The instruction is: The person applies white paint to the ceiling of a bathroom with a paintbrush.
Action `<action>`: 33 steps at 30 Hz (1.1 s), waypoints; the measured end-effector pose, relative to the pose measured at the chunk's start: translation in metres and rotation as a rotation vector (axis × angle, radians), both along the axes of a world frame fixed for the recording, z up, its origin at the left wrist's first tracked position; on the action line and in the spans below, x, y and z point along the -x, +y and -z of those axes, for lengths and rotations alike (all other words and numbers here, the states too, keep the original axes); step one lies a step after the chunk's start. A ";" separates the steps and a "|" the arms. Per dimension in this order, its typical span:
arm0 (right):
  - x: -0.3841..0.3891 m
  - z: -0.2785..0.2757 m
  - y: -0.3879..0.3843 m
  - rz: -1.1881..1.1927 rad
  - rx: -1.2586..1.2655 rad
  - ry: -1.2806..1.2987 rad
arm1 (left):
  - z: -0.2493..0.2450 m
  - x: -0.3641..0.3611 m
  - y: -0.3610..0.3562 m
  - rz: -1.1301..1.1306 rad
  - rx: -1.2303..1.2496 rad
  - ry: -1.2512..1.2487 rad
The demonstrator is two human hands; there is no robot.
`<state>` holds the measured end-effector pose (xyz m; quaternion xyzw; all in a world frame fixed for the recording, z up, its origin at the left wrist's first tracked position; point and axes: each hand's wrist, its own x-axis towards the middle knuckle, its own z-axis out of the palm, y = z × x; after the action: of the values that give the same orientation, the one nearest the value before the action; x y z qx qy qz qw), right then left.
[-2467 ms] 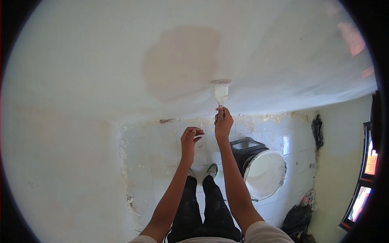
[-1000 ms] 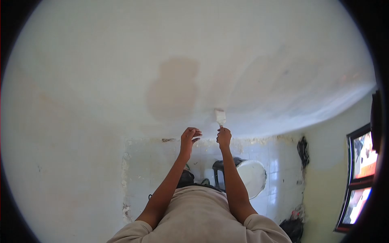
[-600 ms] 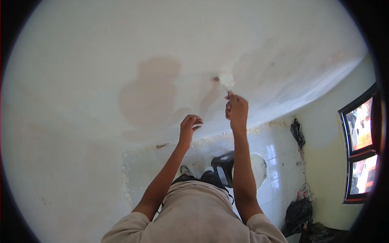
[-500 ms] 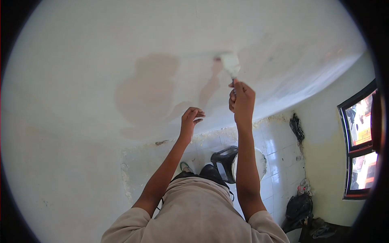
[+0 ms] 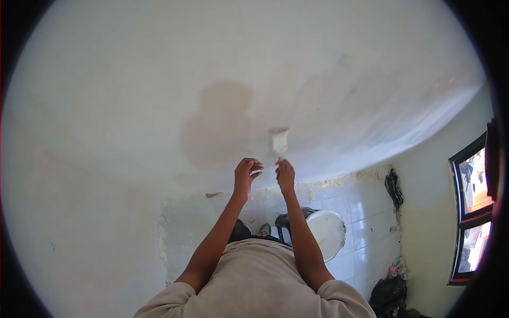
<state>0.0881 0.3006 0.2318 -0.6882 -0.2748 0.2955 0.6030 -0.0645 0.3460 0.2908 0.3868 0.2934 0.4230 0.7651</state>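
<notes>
My right hand (image 5: 286,175) is closed round the handle of a wide paintbrush (image 5: 279,141). The brush's pale, paint-covered head points up, and its tip is at the whitish wall (image 5: 132,69). Just to the left, my left hand (image 5: 247,174) is raised before the wall with loosely bent fingers. A gap shows between its thumb and fingers, and nothing is in it. My head and body cast a shadow on the wall left of the brush.
A white bucket (image 5: 325,236) sits beside a dark stool (image 5: 283,222) by my feet. Pale floor tiles (image 5: 363,233) meet the wall along a crumbly edge. At the right are a window (image 5: 472,206), a black bag (image 5: 389,291) and a dark crumpled item (image 5: 393,189).
My right hand has brought the paintbrush down and to the left along the wall. My left hand has dropped slightly. The view has shifted, and more of the bucket shows.
</notes>
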 end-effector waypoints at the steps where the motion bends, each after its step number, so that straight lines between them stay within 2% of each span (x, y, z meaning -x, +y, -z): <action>1: 0.000 0.016 -0.006 0.001 -0.004 0.009 | 0.004 0.002 -0.003 -0.013 0.023 0.021; 3: 0.008 0.034 -0.021 -0.030 0.128 -0.118 | 0.008 0.008 -0.014 -0.009 0.018 0.053; 5: 0.004 0.032 -0.017 -0.042 0.087 -0.194 | 0.011 0.013 -0.024 -0.051 0.051 0.033; 10: 0.000 -0.145 -0.008 0.037 -0.162 0.132 | 0.004 0.007 -0.023 -0.044 0.018 0.053; 11: -0.002 -0.170 -0.008 0.039 -0.210 0.203 | -0.001 0.004 -0.021 -0.043 -0.002 0.058; 15: -0.009 -0.234 -0.012 0.054 -0.311 0.159 | -0.023 -0.002 -0.022 -0.043 -0.075 0.051; 17: -0.011 -0.260 -0.017 0.089 -0.333 -0.103 | -0.027 -0.004 -0.022 -0.001 -0.107 0.008; 18: -0.011 -0.270 -0.023 0.084 -0.334 -0.103 | -0.029 -0.005 -0.023 -0.006 -0.108 0.008; 20: -0.013 -0.283 -0.033 0.173 -0.394 -0.326 | -0.034 -0.008 -0.026 0.002 -0.117 -0.021; 21: -0.013 -0.287 -0.035 0.161 -0.395 -0.329 | -0.036 -0.008 -0.028 -0.009 -0.116 -0.026; 24: -0.015 -0.284 -0.033 0.191 -0.210 -0.504 | -0.040 -0.008 -0.031 -0.015 -0.104 -0.059; 25: -0.015 -0.264 -0.024 0.183 -0.211 -0.512 | -0.039 -0.008 -0.032 -0.006 -0.110 -0.057; 27: -0.015 -0.212 -0.004 0.231 -0.060 -0.840 | -0.038 -0.010 -0.031 -0.002 -0.118 -0.068; 29: -0.003 -0.179 -0.005 0.128 0.128 -0.773 | -0.033 -0.011 -0.030 -0.015 -0.081 -0.077; 33: 0.012 -0.111 -0.012 -0.039 0.411 -0.799 | -0.024 -0.012 -0.028 -0.012 -0.073 -0.066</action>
<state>0.0763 0.2881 0.3431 -0.8484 -0.4347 0.0665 0.2946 -0.0528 0.3184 0.3147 0.3985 0.2549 0.4503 0.7573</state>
